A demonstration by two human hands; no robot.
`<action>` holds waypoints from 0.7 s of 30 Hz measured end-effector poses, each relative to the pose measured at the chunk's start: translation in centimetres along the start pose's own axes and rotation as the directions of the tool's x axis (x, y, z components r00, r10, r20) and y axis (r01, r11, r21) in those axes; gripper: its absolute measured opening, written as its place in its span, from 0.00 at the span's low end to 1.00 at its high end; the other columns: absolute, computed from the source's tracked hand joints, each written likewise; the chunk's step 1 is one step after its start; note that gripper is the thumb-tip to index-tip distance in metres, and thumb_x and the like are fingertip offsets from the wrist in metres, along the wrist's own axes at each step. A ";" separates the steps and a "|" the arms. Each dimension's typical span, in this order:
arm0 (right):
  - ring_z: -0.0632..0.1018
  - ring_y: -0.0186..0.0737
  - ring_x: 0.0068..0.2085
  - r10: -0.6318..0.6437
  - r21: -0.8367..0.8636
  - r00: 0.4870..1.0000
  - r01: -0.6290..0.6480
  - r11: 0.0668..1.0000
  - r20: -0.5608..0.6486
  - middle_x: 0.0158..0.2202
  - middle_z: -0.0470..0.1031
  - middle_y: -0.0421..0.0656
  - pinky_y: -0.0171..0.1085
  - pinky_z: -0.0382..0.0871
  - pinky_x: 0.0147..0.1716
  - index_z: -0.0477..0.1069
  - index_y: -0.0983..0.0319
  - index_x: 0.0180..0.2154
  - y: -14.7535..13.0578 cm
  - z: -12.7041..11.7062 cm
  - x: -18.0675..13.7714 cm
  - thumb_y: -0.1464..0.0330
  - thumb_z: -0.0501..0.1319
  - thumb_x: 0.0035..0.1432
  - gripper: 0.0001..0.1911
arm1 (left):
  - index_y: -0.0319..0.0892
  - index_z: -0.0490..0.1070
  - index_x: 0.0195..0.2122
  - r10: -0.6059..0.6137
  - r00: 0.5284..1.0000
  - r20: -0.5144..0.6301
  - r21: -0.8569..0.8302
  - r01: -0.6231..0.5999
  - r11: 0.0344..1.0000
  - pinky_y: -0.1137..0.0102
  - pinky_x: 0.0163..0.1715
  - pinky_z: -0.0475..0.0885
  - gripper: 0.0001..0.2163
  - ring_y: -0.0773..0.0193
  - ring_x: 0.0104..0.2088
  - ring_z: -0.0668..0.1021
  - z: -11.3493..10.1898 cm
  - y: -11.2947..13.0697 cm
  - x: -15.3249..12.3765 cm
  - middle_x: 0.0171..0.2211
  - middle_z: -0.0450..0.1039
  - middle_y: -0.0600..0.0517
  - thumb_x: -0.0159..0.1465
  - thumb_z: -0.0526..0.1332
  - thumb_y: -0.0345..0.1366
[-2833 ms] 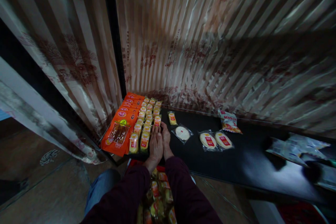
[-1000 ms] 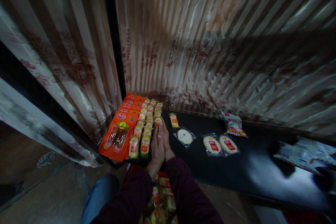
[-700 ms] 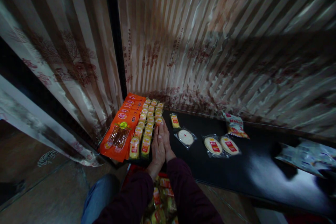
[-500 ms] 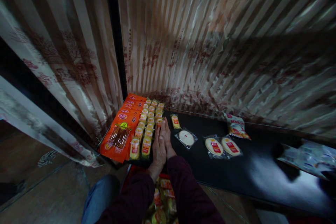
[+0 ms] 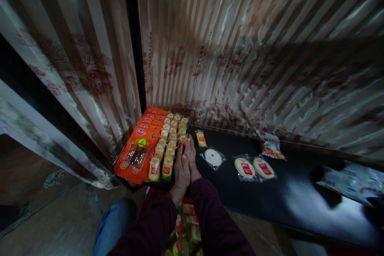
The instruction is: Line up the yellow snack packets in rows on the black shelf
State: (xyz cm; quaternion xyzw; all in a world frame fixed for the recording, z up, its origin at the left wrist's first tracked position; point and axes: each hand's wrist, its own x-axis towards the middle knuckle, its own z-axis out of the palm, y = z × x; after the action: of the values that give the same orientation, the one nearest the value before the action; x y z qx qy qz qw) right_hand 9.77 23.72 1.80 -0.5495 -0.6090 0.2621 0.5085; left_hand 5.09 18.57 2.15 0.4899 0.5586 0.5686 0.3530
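Observation:
Both of my hands are at the near end of the shortest row of yellow-wrapped snack cakes, side by side with fingers stretched forward. My left hand (image 5: pixel 181 171) is beside the front packets of the middle row (image 5: pixel 167 166). My right hand (image 5: pixel 191 157) lies against it, its fingertips close to a packet (image 5: pixel 183 140) in the right row. No object shows in either hand, though the space under the palms is hidden. Orange bags of brown sticks (image 5: pixel 136 154) lie overlapped on the left of the cake rows.
A black shelf (image 5: pixel 228 192) carries a single cake packet (image 5: pixel 201 139), a round white wrapped biscuit (image 5: pixel 213 157), two red-labelled ones (image 5: pixel 245 167), a snack bag (image 5: pixel 271 145) and a silvery package (image 5: pixel 354 180). Below my arms, a red container holds more yellow packets (image 5: pixel 187 230). Striped curtain (image 5: pixel 210 48) hangs behind.
The view has shifted very slightly. My hands and the packets keep the same places relative to each other.

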 end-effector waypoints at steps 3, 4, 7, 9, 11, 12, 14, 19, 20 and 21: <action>0.59 0.40 0.66 0.105 0.103 0.994 -0.103 0.989 -0.014 0.66 0.57 0.49 0.43 0.56 0.63 0.52 0.62 0.65 -0.2 -0.4 -0.8 0.50 0.42 0.64 0.35 | 0.37 0.58 0.63 0.032 0.999 -0.007 0.010 -0.032 0.999 0.61 0.67 0.50 0.29 0.59 0.67 0.57 0.0 0.0 -0.2 0.66 0.56 0.41 0.69 0.41 0.49; 0.59 0.40 0.66 0.126 0.125 0.992 -0.123 0.985 -0.015 0.66 0.57 0.49 0.43 0.56 0.63 0.52 0.63 0.65 -0.1 -0.5 -1.0 0.50 0.43 0.64 0.35 | 0.37 0.58 0.63 0.045 0.999 -0.004 0.015 -0.045 0.999 0.61 0.67 0.51 0.28 0.59 0.67 0.58 0.0 0.0 -0.2 0.66 0.56 0.41 0.69 0.41 0.49; 0.60 0.42 0.66 0.165 0.161 0.986 -0.158 0.974 -0.032 0.65 0.59 0.50 0.43 0.56 0.63 0.55 0.63 0.64 0.0 -0.9 -1.4 0.50 0.45 0.63 0.35 | 0.38 0.58 0.63 0.083 0.997 0.008 0.021 -0.083 0.996 0.61 0.66 0.53 0.27 0.59 0.66 0.58 0.0 -0.1 -0.6 0.66 0.56 0.42 0.69 0.41 0.47; 0.61 0.43 0.66 0.184 0.177 0.982 -0.175 0.969 -0.035 0.64 0.63 0.50 0.44 0.57 0.63 0.58 0.64 0.63 0.1 -1.2 -1.5 0.51 0.45 0.63 0.34 | 0.38 0.59 0.63 0.102 0.995 0.022 0.023 -0.103 0.994 0.61 0.66 0.54 0.26 0.59 0.66 0.59 0.1 -0.2 -1.0 0.66 0.57 0.42 0.69 0.42 0.46; 0.63 0.43 0.65 0.186 0.188 0.982 -0.177 0.966 -0.027 0.61 0.67 0.49 0.45 0.58 0.63 0.63 0.62 0.60 0.2 -1.5 -1.8 0.51 0.46 0.62 0.32 | 0.38 0.60 0.62 0.099 0.995 0.035 0.042 -0.100 0.994 0.61 0.66 0.55 0.26 0.59 0.66 0.60 0.1 -0.3 -1.5 0.65 0.59 0.43 0.69 0.43 0.46; 0.63 0.42 0.65 0.182 0.192 0.983 -0.174 0.966 -0.026 0.60 0.69 0.48 0.44 0.58 0.63 0.65 0.60 0.59 0.3 -1.7 -2.1 0.51 0.47 0.62 0.31 | 0.39 0.62 0.61 0.086 0.996 0.036 0.054 -0.088 0.995 0.61 0.65 0.56 0.26 0.58 0.65 0.61 0.1 -0.3 -1.7 0.64 0.61 0.42 0.68 0.43 0.46; 0.64 0.42 0.64 0.187 0.209 0.982 -0.177 0.962 -0.029 0.58 0.71 0.46 0.44 0.58 0.63 0.69 0.57 0.56 0.3 -1.9 -2.6 0.50 0.49 0.61 0.29 | 0.37 0.65 0.59 0.069 0.997 0.039 0.067 -0.072 0.995 0.58 0.65 0.57 0.26 0.55 0.64 0.63 -0.1 -0.2 -2.3 0.62 0.63 0.40 0.68 0.43 0.47; 0.66 0.48 0.63 0.244 0.245 0.970 -0.234 0.941 -0.009 0.60 0.68 0.52 0.46 0.56 0.64 0.70 0.65 0.55 0.2 -1.9 -3.4 0.41 0.53 0.54 0.40 | 0.33 0.65 0.58 0.038 0.996 0.082 0.061 -0.043 0.997 0.59 0.63 0.59 0.29 0.56 0.62 0.66 -0.9 0.1 -3.8 0.60 0.65 0.37 0.68 0.40 0.49; 0.66 0.49 0.63 0.258 0.253 0.966 -0.248 0.935 -0.009 0.60 0.67 0.53 0.46 0.55 0.65 0.70 0.66 0.55 0.1 -1.8 -3.3 0.39 0.52 0.52 0.43 | 0.33 0.66 0.58 0.021 0.996 0.086 0.059 -0.026 0.998 0.59 0.63 0.59 0.29 0.55 0.62 0.67 -1.0 0.1 -4.0 0.60 0.65 0.37 0.68 0.41 0.49; 0.66 0.50 0.63 0.274 0.264 0.962 -0.262 0.928 -0.011 0.61 0.67 0.53 0.47 0.54 0.65 0.71 0.66 0.55 0.0 -1.7 -3.2 0.38 0.52 0.50 0.45 | 0.32 0.66 0.58 -0.003 0.996 0.084 0.057 -0.002 0.998 0.60 0.64 0.59 0.30 0.55 0.62 0.67 -1.1 0.1 -4.1 0.60 0.65 0.36 0.67 0.41 0.50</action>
State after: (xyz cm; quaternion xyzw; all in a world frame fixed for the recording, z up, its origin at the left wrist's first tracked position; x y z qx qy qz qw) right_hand 10.98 20.30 1.30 -0.5620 -0.4765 0.3934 0.5499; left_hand 5.20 14.32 1.71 0.5233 0.5593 0.5312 0.3622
